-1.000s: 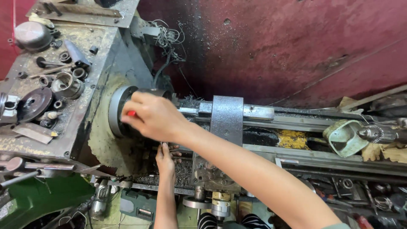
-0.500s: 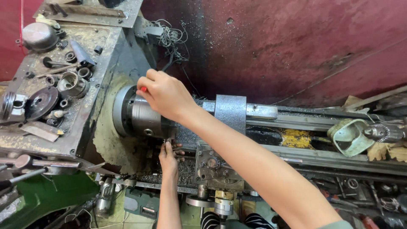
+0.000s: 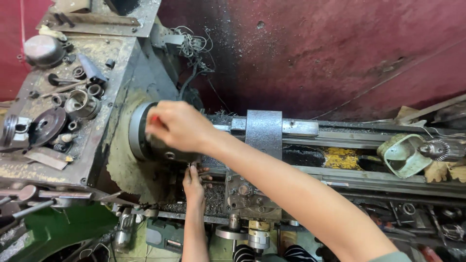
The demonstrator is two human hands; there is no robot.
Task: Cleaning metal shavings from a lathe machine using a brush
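I look down on an old metal lathe. My right hand [image 3: 177, 127] reaches across and is wrapped over the top of the round steel chuck [image 3: 138, 131], covering most of it; a red-tipped object shows at my fingers. My left hand [image 3: 194, 182] comes up from below and touches the carriage area [image 3: 242, 194] just under the chuck, its fingers on a small metal part among dark chips. A grey tool-post block [image 3: 263, 132] stands on the bed right of my right wrist.
The headstock top [image 3: 58, 111] at the left carries loose rings, gears, a dome-shaped cap and a flat file. A drill chuck [image 3: 441, 149] and a pale green holder [image 3: 403, 154] lie at the right end of the bed. A dark red wall rises behind.
My right hand stays on the chuck and has shifted slightly on it, as if turning it. My left hand remains low by the carriage. The camera has moved a little.
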